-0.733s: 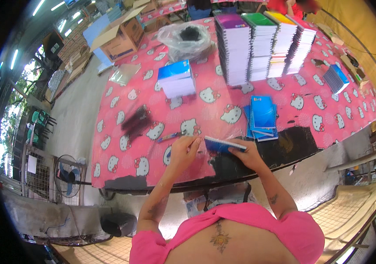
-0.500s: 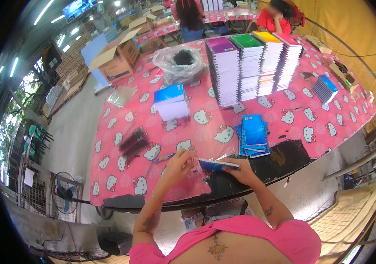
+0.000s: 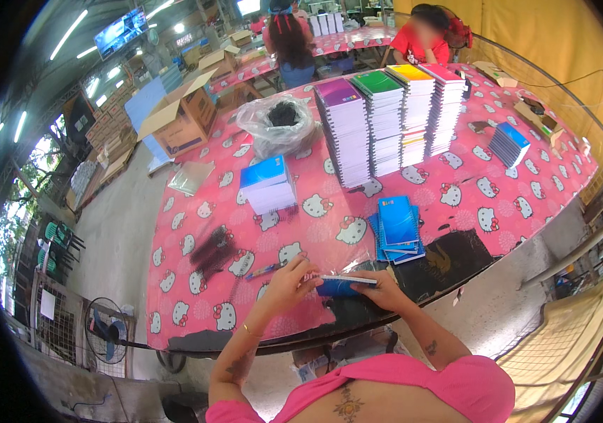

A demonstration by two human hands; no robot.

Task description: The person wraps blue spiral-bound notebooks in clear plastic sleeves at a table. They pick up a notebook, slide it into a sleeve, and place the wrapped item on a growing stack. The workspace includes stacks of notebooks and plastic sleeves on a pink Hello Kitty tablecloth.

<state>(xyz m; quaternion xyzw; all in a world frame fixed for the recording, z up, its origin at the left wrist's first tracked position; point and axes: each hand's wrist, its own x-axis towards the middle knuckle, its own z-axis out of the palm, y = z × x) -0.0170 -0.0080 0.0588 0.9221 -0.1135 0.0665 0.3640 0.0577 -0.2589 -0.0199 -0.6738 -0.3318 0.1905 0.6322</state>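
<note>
Low over the near table edge, my right hand (image 3: 387,290) grips the right end of a notebook (image 3: 343,286) with a dark blue cover and white pages, tilted so its edge faces up. At the notebook's left end, my left hand (image 3: 294,280) is closed, fingertips pinched at the binding edge; fine detail between them is too small to make out. A pen-like stick (image 3: 262,271) lies just left of that hand. Several blue spiral notebooks (image 3: 396,222) sit in a loose pile beyond my right hand. Dark thin strands, perhaps binding coils (image 3: 213,252), lie to the left.
Tall stacks of purple, green, yellow and red notebooks (image 3: 343,134) stand at the far middle. A blue-topped stack (image 3: 267,187), a plastic bag (image 3: 259,130) with black contents and a carton (image 3: 178,120) are farther left. Small blue notebooks (image 3: 509,146) stand right. Two people are beyond.
My view has shifted, so the table items appear slightly lower and to the left. My left fingers have closed in on the notebook's left end; my right hand still grips it.
</note>
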